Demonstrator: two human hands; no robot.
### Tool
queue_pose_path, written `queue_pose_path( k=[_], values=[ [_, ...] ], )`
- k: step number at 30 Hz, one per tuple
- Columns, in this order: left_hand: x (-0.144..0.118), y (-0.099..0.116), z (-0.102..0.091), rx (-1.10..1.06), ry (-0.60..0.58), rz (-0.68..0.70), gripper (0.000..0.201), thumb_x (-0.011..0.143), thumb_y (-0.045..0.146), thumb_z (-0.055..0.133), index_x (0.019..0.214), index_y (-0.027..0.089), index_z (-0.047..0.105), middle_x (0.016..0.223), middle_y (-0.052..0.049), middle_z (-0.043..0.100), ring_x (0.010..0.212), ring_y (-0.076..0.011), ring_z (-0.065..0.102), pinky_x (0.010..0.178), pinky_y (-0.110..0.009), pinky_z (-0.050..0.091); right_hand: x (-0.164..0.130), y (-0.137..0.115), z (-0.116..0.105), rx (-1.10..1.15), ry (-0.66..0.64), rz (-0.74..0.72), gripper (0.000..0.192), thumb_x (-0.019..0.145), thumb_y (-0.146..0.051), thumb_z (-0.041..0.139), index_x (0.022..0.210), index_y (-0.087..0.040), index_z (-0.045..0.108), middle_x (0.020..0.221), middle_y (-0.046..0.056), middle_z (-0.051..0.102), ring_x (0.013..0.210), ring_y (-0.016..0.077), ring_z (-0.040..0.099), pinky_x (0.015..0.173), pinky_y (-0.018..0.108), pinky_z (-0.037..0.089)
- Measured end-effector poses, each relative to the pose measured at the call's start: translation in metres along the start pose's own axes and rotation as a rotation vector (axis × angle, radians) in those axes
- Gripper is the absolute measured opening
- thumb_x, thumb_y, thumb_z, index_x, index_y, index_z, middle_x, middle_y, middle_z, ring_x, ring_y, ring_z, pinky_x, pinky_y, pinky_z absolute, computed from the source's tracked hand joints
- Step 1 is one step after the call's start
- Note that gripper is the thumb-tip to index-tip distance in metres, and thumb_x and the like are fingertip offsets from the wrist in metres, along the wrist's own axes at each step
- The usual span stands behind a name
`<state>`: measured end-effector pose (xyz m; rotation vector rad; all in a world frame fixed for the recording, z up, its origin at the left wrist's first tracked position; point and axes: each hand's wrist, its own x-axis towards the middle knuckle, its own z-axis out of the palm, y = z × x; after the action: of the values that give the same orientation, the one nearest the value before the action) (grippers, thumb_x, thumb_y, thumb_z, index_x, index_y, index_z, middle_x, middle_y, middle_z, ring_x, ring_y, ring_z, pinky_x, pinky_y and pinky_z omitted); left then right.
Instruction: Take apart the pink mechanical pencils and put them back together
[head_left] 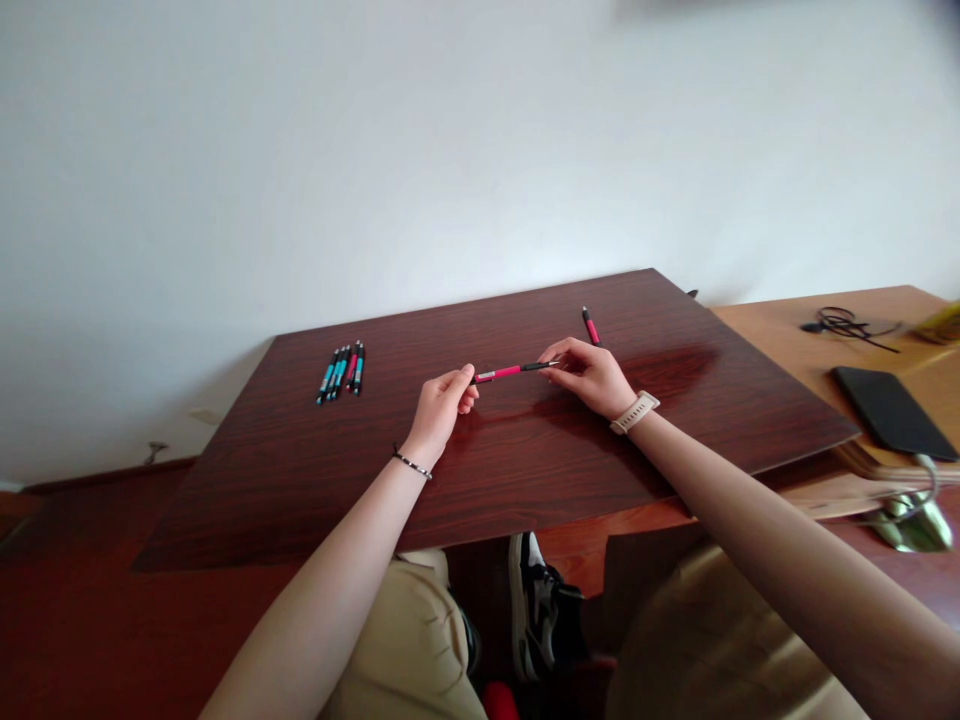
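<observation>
My left hand (444, 405) is closed around the rear end of a pink-and-black pen (499, 373), which it holds roughly level above the table. At the pen's other end, the thumb and fingers of my right hand (589, 374) pinch near its silver tip. Whether a small part sits between those fingertips is too small to tell. Just beyond my right hand lies a second pink-and-black pen (592, 327), partly hidden by the fingers. Off to the left, several turquoise-and-black pens (334, 374) lie side by side with a pink one (352, 367) among them.
The dark wooden tabletop (450, 480) stands against a white wall (450, 150). To the right, a lighter wooden surface (780, 340) carries a black flat device (892, 410) and a coiled black cable (844, 322). My legs and a shoe (531, 610) are below the near edge.
</observation>
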<state>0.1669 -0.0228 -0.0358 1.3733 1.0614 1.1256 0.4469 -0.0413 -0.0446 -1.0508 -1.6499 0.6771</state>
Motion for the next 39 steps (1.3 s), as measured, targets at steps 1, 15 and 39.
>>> queue_pose_path(
  k=[1, 15, 39],
  values=[
    [-0.0002, 0.0003, 0.0002, 0.012, -0.006, 0.004, 0.051, 0.093, 0.060, 0.071, 0.068, 0.016, 0.069, 0.067, -0.004, 0.063, 0.059, -0.0111, 0.053, 0.056, -0.025, 0.041, -0.0001, 0.0000, 0.0000, 0.000, -0.002, 0.003, 0.030, 0.090, -0.049, 0.082, 0.104, -0.024, 0.074, 0.090, 0.004, 0.076, 0.075, 0.0204, 0.071, 0.068, 0.034, 0.056],
    [0.0003, -0.0017, 0.0005, 0.086, 0.002, 0.021, 0.050, 0.093, 0.060, 0.071, 0.069, 0.017, 0.070, 0.067, -0.004, 0.064, 0.059, -0.0125, 0.055, 0.057, -0.027, 0.043, -0.0011, -0.0027, 0.0003, 0.014, -0.003, 0.054, 0.036, 0.088, -0.056, 0.081, 0.106, -0.025, 0.074, 0.089, 0.006, 0.077, 0.075, 0.0231, 0.072, 0.068, 0.037, 0.056],
    [0.0004, 0.0005, -0.0010, 0.110, -0.019, 0.090, 0.026, 0.087, 0.044, 0.080, 0.095, 0.019, 0.075, 0.079, -0.003, 0.070, 0.071, -0.0156, 0.063, 0.064, -0.027, 0.046, -0.0004, -0.0067, 0.0011, 0.025, -0.049, 0.085, 0.043, 0.096, -0.065, 0.069, 0.091, -0.023, 0.074, 0.079, 0.005, 0.077, 0.067, 0.0200, 0.066, 0.066, 0.033, 0.054]
  ],
)
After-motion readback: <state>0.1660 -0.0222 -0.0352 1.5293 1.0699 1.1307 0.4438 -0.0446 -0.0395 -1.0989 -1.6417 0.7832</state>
